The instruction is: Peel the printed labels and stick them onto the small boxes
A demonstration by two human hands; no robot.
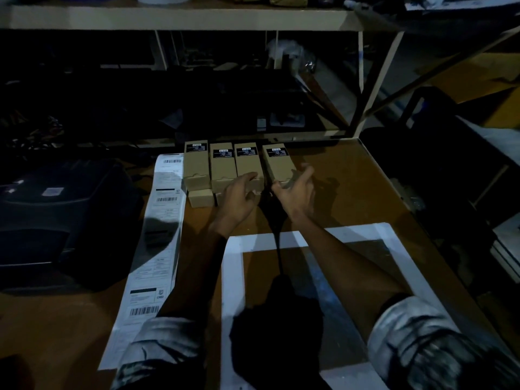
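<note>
At the far left a dark label printer (53, 218) stands on the brown counter (351, 198). Just beside it, a long white strip of printed labels (157, 243) lies flat on the counter and runs from near my left sleeve (160, 350) up to the boxes; barcodes are visible on it, the small text I cannot read.

Next comes a row of four small cardboard boxes, lying side by side, each with a black sticker at its far end: the first box (196, 161), the second box (222, 167), the third box (249, 164) and the fourth box (278, 163). The first three are touching each other; the fourth lies a little apart and turned slightly. In front of the first box a smaller cardboard box (200, 197) lies.

My left hand (239, 198) is on the near end of the third box; its grip is loose, the fingers bent over the box edge, and I cannot tell if it really holds it. My right hand (295, 192) is at the near end of the fourth box, with the grip spread, fingers apart and nothing pinched.

Nearer to me a white frame (233, 277) lies on the counter, under my forearms.
</note>
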